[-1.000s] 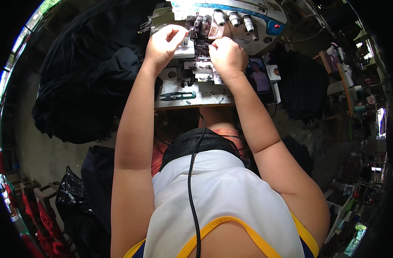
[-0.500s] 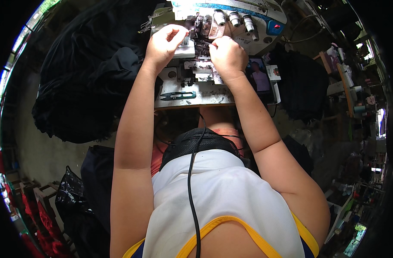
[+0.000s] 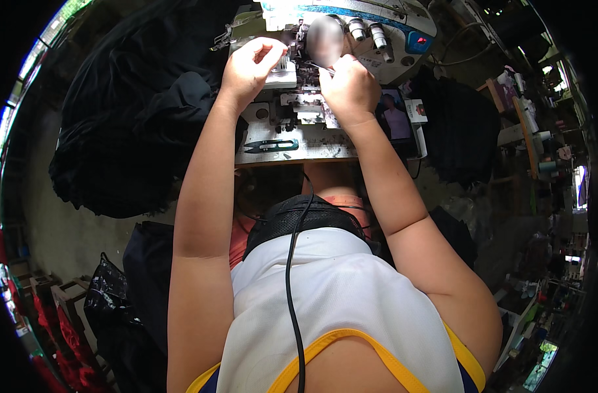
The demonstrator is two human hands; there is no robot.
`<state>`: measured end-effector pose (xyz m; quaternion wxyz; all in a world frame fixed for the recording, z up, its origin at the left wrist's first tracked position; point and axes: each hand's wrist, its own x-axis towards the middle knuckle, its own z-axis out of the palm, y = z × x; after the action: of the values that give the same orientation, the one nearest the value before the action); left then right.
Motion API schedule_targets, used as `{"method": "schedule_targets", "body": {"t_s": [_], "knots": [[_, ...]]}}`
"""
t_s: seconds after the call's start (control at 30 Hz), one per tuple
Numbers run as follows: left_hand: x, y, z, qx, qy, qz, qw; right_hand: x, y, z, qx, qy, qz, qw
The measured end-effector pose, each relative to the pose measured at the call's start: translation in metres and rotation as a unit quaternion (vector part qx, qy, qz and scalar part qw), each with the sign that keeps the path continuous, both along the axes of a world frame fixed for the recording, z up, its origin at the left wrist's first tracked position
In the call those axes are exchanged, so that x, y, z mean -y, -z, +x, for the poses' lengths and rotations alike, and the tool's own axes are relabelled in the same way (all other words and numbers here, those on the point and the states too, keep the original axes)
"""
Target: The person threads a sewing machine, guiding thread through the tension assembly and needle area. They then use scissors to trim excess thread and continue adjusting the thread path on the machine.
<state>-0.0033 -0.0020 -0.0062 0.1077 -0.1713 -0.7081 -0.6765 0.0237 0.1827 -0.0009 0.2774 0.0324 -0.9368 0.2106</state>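
Observation:
Both my hands are at an overlock sewing machine (image 3: 397, 29), whose front is open with the inner metal parts showing. My left hand (image 3: 250, 69), left of the needle area, has thumb and forefinger pinched together; whatever is between them is too fine to make out. On the other side, my right hand (image 3: 351, 88) is closed around slim metal tweezers (image 3: 322, 67), their tip pointing left into the machine's workings. Dark-handled thread snips (image 3: 271, 145) lie on the machine table's front edge (image 3: 338, 149), below my hands.
Black fabric (image 3: 135, 124) is heaped to the left, with another dark pile (image 3: 459, 124) at the right. A phone (image 3: 395, 118) with a lit screen stands beside my right wrist. A black cable (image 3: 291, 275) runs down my front. Tension dials (image 3: 377, 34) line the machine.
My right hand has shifted very slightly right, and more of the tweezers shows. A blurred patch now covers part of the machine above it. My left hand stays where it was.

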Motion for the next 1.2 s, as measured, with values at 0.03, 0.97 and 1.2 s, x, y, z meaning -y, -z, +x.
{"method": "schedule_targets", "body": {"t_s": [0.03,0.97,1.2], "knots": [[0.000,0.001,0.000,-0.004,0.001,0.006,1.000,0.001,-0.001,0.000,0.020,0.010,0.006,1.000],[-0.015,0.005,-0.001,-0.016,0.011,-0.021,1.000,-0.011,-0.022,0.016,-0.041,-0.194,-0.253,0.947],[-0.018,0.007,0.001,-0.021,-0.030,-0.011,0.999,-0.018,-0.022,0.019,-0.039,-0.187,-0.311,0.931]]}}
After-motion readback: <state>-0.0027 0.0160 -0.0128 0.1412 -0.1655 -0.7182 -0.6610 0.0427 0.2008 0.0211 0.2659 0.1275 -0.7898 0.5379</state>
